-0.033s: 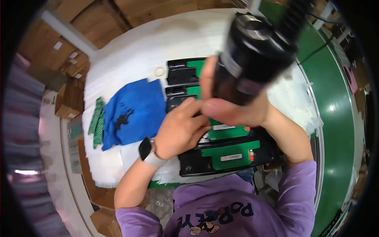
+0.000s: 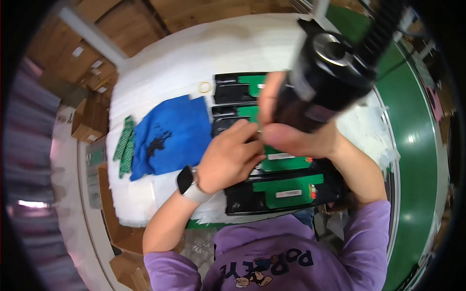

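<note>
My right hand [image 2: 302, 137] is wrapped round a black electric screwdriver [image 2: 310, 82], which is tilted, with a thick ribbed cord at its top. Its tip is hidden behind my hands. Just left of it, my left hand [image 2: 232, 156] rests on the middle panels with its fingers drawn together; what they pinch, if anything, is hidden. Several black plastic panels with green circuit boards lie in a column under my hands. The nearest panel [image 2: 245, 198] carries a green board [image 2: 262, 185] with a white label. Part of the farthest panel [image 2: 226, 93] shows beyond my hands.
Left of the panels, a blue cloth [image 2: 182, 128] holds a scatter of small black screw-like pieces [image 2: 158, 143]. Green strips [image 2: 125, 145] lie beside it, and a thin yellowish ring [image 2: 205, 87] lies above it. The white-covered table [image 2: 233, 43] has cardboard boxes [image 2: 91, 116] at its left.
The whole view has shifted slightly, so the table and panels appear a little farther right. My hands keep their hold and stay over the same panels.
</note>
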